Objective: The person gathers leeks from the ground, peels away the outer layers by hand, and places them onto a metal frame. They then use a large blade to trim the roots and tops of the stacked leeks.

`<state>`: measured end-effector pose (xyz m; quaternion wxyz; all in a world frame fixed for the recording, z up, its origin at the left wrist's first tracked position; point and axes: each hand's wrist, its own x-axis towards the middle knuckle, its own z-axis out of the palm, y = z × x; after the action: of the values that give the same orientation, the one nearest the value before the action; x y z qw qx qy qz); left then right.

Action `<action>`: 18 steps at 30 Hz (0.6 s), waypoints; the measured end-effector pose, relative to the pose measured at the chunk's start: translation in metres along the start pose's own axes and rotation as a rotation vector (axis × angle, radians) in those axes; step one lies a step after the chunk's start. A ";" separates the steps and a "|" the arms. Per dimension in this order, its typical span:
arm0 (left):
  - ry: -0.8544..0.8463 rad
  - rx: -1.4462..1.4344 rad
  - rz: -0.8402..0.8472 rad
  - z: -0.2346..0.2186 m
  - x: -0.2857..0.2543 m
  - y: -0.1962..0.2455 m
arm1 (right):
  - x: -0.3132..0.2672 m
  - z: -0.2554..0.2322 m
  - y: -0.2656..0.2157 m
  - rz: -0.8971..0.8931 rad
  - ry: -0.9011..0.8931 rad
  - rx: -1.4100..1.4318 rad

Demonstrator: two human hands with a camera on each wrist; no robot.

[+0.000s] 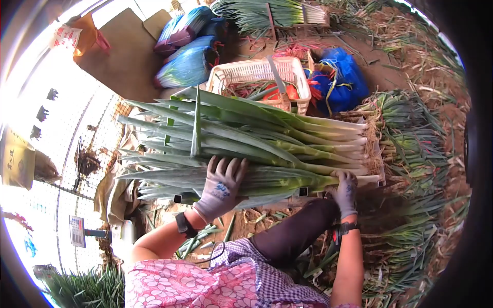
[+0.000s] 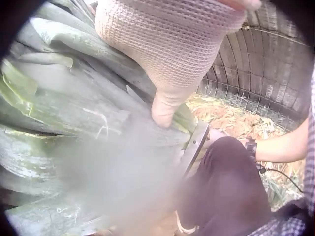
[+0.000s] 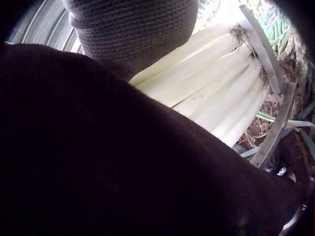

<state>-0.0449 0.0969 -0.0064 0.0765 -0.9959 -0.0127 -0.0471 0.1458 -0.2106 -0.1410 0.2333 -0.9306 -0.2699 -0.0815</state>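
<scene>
A thick pile of large green onions (image 1: 246, 136) lies across a metal-framed rack (image 1: 303, 191), leaves to the left and white, rooted ends to the right. My gloved left hand (image 1: 222, 187) rests on the green leaves at the near side of the pile, fingers extended over them. Its thumb (image 2: 164, 112) presses against the leaves in the left wrist view. At the pale stalk end, my gloved right hand (image 1: 345, 192) has its fingers bent over the nearest stalk. In the right wrist view, white stalks (image 3: 211, 83) run beneath the glove (image 3: 133, 37), and a dark trouser leg hides much of the scene.
Beyond the pile stands a cream plastic basket (image 1: 226, 74), with a blue bag (image 1: 341, 77) beside it. Wrapped bundles (image 1: 187, 64) lie at the back left. More green onions (image 1: 411, 149) cover the ground at right. A bent knee (image 1: 298, 231) is close under the rack.
</scene>
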 end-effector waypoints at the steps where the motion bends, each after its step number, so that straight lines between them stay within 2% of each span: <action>1: -0.040 -0.005 -0.008 0.002 0.001 0.001 | -0.001 -0.001 -0.002 0.000 -0.001 0.000; 6: -0.098 0.045 0.032 0.021 -0.006 -0.003 | 0.001 -0.005 -0.007 0.051 -0.026 0.009; 8: -0.121 0.147 0.090 0.030 0.000 -0.010 | 0.001 -0.005 -0.008 0.023 -0.020 0.010; 10: -0.028 0.162 0.105 0.040 0.004 -0.017 | 0.003 -0.007 -0.011 -0.004 -0.010 0.012; 14: 0.010 0.098 0.100 0.023 0.001 -0.013 | 0.001 -0.009 -0.010 -0.008 -0.006 0.015; 16: -0.037 0.118 0.059 0.006 -0.005 -0.012 | -0.002 -0.005 -0.005 0.047 -0.049 -0.008; 18: -0.035 0.105 -0.068 -0.009 -0.014 -0.017 | -0.005 0.002 -0.001 0.017 0.047 -0.035</action>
<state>-0.0600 0.1117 0.0041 0.1269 -0.9901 -0.0505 -0.0317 0.1414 -0.2111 -0.1441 0.2239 -0.9347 -0.2549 -0.1062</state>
